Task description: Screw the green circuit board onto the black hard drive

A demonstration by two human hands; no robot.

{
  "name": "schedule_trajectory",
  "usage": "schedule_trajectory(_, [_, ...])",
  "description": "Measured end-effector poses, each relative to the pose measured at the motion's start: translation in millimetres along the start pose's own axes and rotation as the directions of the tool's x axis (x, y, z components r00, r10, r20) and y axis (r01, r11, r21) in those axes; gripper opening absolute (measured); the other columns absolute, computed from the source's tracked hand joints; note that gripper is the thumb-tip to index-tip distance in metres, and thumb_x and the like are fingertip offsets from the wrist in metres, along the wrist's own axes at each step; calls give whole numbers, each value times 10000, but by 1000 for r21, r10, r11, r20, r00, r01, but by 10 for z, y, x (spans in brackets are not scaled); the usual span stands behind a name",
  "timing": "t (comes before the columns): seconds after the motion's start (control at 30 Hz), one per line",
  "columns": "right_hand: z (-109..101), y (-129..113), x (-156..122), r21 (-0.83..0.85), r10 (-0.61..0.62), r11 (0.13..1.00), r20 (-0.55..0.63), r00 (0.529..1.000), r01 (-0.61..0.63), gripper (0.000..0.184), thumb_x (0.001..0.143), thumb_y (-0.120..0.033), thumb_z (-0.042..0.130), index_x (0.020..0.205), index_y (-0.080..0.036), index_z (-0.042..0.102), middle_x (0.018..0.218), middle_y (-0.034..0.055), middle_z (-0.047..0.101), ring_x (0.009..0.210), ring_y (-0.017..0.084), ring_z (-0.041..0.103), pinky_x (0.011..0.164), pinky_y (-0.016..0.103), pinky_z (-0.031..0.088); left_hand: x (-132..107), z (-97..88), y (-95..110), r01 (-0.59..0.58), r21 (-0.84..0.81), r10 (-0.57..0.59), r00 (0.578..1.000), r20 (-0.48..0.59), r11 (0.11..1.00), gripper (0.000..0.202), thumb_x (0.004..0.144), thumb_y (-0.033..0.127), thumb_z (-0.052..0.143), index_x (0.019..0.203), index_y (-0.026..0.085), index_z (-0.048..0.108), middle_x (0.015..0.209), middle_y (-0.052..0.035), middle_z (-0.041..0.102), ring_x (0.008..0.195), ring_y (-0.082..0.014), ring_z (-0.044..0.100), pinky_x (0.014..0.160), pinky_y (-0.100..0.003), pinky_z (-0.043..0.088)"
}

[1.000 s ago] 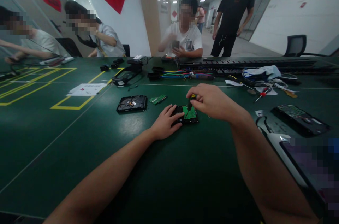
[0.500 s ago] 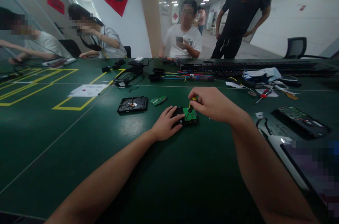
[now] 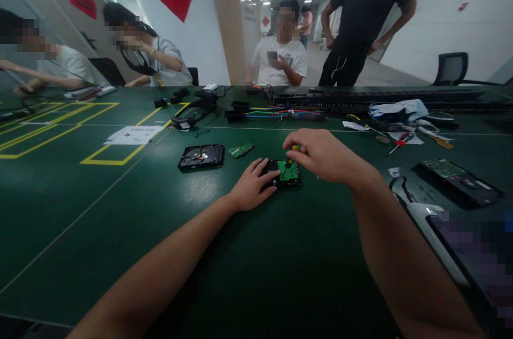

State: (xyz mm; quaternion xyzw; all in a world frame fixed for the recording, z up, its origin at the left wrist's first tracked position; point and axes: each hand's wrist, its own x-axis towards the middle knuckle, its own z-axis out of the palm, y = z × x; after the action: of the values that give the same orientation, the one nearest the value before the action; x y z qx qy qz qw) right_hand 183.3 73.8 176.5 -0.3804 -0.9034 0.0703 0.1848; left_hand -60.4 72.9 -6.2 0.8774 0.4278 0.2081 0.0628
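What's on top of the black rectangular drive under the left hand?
On the black rectangular drive, a flat green circuit board shows at right, below the yellow-handled screwdriver in the right hand. The left hand covers part of the left side; what lies beneath is hidden.

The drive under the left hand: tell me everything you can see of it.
The drive is a dark, roughly rectangular block, its case metal-looking, with a green board on the right-hand part of its upper face. It lies flat on the green table. The left hand spreads its fingers over the left part, hiding much of it. A screwdriver in the right hand points down at the board; exact tip contact is too small to tell.
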Motion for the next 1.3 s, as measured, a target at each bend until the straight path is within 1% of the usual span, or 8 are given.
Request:
schedule_trajectory(0.1, [4,6,-5,-4,17,1000,-6,1000,-17,206,953,-197,614,1131,-166,712,1084,94,770,886,212,658,809,336,445,1,3,-3,4,7,-4,1000,7,1000,541,1042,459,644,1565,346,558,1758,-85,285,1625,-400,215,1275,-656,327])
schedule_trajectory(0.27, [6,-7,-9,-29,52,998,-6,999,-52,167,906,-199,619,1047,-147,692,1035,114,721,849,213,624,761,327,435,3,8,-10,4,-6,-4,1000,4,1000,543,1038,458,648,1562,348,562,1759,-81,284,1626,-398,214,1279,-650,324])
schedule_trajectory(0.57, [6,0,-17,-8,-11,1000,7,1000,12,209,892,-146,593,1059,-168,717,1007,92,710,833,209,599,773,332,425,9,2,3,4,2,-4,1000,3,1000,538,1032,445,658,1554,347,570,1756,-76,292,1623,-399,221,1279,-648,327])
schedule_trajectory(0.7, [10,-4,-5,-18,-29,999,3,1000,29,164,989,-233,582,1039,-176,727,1016,98,718,890,222,617,811,341,432,10,8,-1,-5,6,5,1000,1,1000,538,1036,445,653,1556,333,571,1753,-94,293,1623,-405,219,1281,-643,324])
schedule_trajectory(0.8, [26,-2,13,-42,-30,999,16,999,30,204,1045,-284,547,1017,-190,726,996,95,725,943,235,629,854,355,438,12,12,-5,-4,4,4,1000,-2,1000,541,1036,455,652,1558,341,567,1754,-88,294,1622,-406,222,1277,-650,328])
schedule_trajectory(0.97, [45,-6,11,-46,10,999,11,1000,-10,161,1012,-229,554,1071,-188,698,1075,107,731,966,240,640,875,368,457,11,12,-5,-1,-6,1,1000,-4,1000,546,1037,451,656,1566,356,556,1758,-75,289,1621,-405,227,1275,-656,330])
schedule_trajectory(1.07, [41,-12,0,-52,45,998,-7,999,-45,140,962,-214,587,1055,-178,685,1065,119,720,951,251,635,867,380,465,8,9,-6,-4,-5,4,1000,-3,1000,543,1039,449,653,1565,356,557,1759,-75,287,1621,-403,229,1279,-651,326])
schedule_trajectory(1.3, [20,5,-6,-35,-28,999,19,999,29,176,969,-167,550,1052,-178,705,1082,120,708,985,255,637,900,388,468,7,9,-12,-5,2,5,1000,-6,1000,536,1041,453,650,1559,346,566,1757,-84,287,1621,-403,226,1279,-643,326])
